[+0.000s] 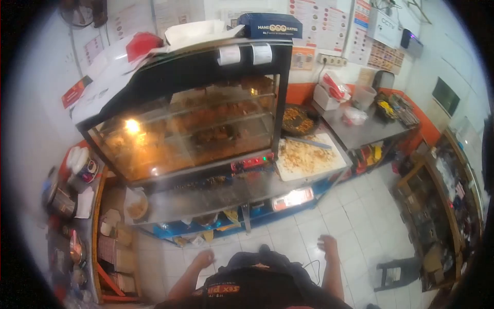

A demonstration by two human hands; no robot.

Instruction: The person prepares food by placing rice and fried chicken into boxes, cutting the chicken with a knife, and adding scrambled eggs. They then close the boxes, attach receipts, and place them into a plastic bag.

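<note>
My left hand (206, 258) hangs low beside my dark shirt (257, 280), over the tiled floor; its fingers are curled in and nothing shows in them. Held out on the other side, my right hand (328, 244) has loosely bent fingers, slightly apart, with nothing in them. Both hands are away from the metal counter (206, 198). Ahead stands a lit glass food cabinet (185, 123) with browned food on its shelves. A white cutting board (314, 167) covered in crumbs lies right of it, a cleaver or long knife (309, 142) along its far edge.
A dark pan (298, 121) of fried bits stands behind the board. A steel side table (368, 131) holds a plastic container (364, 97) and bags. To the right are a black stool (396, 273) and a wooden-framed cabinet (437, 216). At left is a shelf (116, 247) with boxes.
</note>
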